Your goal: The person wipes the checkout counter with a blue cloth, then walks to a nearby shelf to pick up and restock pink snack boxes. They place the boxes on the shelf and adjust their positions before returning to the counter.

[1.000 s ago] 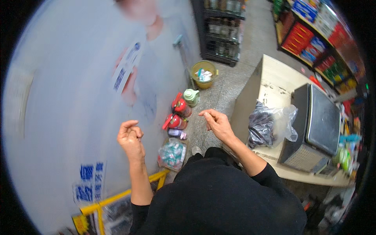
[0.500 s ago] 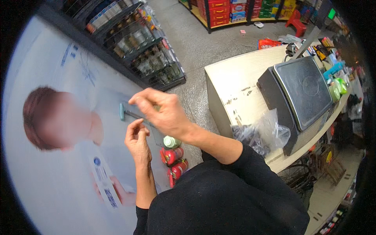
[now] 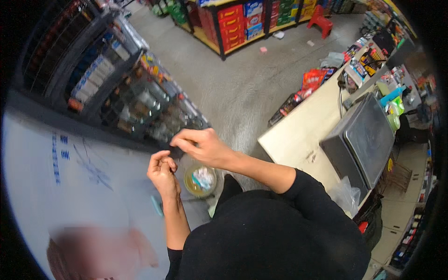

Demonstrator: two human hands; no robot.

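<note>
Both of my hands are raised close together in front of my body, to the left of the counter. My left hand (image 3: 163, 175) has its fingers curled in toward the thumb. Just above it and to the right, my right hand (image 3: 199, 147) is closed in a pinch, its fingertips near those of the left. Whatever they hold, if anything, is too small or hidden to make out. Below the hands on the floor stands a round yellowish bin (image 3: 186, 181) with crumpled white waste (image 3: 203, 177) in it.
A dark shelf unit of bottles (image 3: 149, 100) rises at the left, beside a pale poster panel (image 3: 60, 186). At the right a cream counter (image 3: 298, 133) carries a black scale (image 3: 368, 140) and a clear plastic bag (image 3: 347, 196). A red stool (image 3: 321, 22) stands far back.
My view has shifted forward, bringing the bin into sight, while the fire extinguishers have left it. Both hands stay close together, the right one now lower and its fingertips nearer the left.
</note>
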